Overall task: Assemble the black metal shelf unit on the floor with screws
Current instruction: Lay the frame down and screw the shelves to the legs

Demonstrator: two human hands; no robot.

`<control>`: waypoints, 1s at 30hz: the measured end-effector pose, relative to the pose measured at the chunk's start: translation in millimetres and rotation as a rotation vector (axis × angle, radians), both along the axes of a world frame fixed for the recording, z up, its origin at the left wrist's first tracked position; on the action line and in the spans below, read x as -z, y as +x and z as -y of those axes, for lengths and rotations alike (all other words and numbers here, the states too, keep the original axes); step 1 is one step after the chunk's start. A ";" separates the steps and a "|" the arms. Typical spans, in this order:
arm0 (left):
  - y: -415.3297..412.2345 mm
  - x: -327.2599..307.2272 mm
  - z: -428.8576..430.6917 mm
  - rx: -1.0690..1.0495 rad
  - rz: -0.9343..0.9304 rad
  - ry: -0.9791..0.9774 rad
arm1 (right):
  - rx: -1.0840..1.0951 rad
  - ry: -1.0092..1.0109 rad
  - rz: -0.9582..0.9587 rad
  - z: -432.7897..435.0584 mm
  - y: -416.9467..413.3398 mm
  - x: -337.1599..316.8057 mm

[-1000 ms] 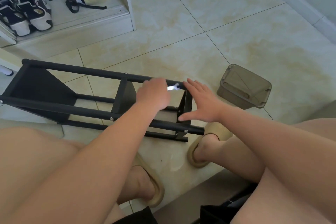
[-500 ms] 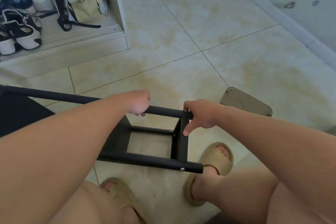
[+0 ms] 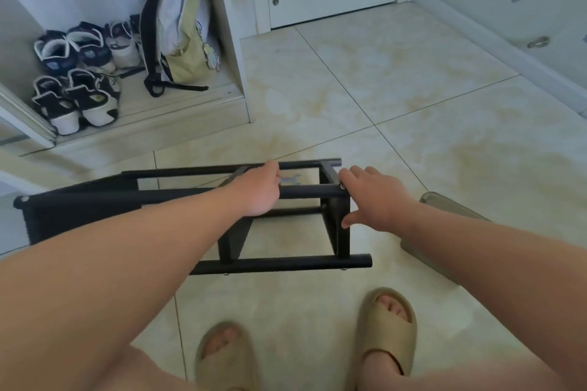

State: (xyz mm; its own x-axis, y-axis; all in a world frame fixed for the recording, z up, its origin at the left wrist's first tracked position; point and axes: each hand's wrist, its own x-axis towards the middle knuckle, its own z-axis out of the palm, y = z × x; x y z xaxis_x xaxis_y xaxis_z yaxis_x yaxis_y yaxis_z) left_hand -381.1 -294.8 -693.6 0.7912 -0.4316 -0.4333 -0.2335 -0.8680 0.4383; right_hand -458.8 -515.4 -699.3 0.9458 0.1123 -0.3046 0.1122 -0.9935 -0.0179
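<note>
The shelf [image 3: 279,262] lies on its side on the floor [image 3: 413,105], just before the slippers [image 3: 389,324]. The left hand [image 3: 259,192] curls over its upper bar. A small wrench [image 3: 290,180] shows at the fingertips, but I cannot tell if it is held. The right hand [image 3: 378,200] is wide, fingers spread against the end frame beside a screw [image 3: 342,186]. I judge the shelf is being turned, so both hands should move together and the joints do not twist. A bin [image 3: 444,203] stands near, on the right.
</note>
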 end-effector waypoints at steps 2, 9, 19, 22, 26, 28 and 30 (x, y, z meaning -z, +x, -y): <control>-0.7 15.8 1.1 0.004 0.070 -0.006 | 0.003 -0.005 0.030 2.2 4.9 16.0; 11.8 108.7 -6.4 -0.026 0.223 0.047 | 0.000 0.117 -0.012 4.1 25.4 84.1; 15.1 169.0 -19.8 -0.094 0.163 0.105 | -0.052 0.262 -0.205 -6.6 27.0 141.7; 16.6 166.2 -16.8 -0.097 0.103 0.127 | -0.034 0.210 -0.220 -2.8 27.5 139.1; 9.1 161.8 -18.1 -0.066 0.019 0.190 | -0.117 0.037 -0.146 -3.0 26.5 132.7; 4.5 159.3 -19.3 -0.054 -0.028 0.199 | -0.146 -0.003 -0.150 -5.5 27.2 133.5; 4.7 157.7 -20.5 -0.069 -0.109 0.178 | -0.190 -0.035 -0.173 -6.8 29.6 139.2</control>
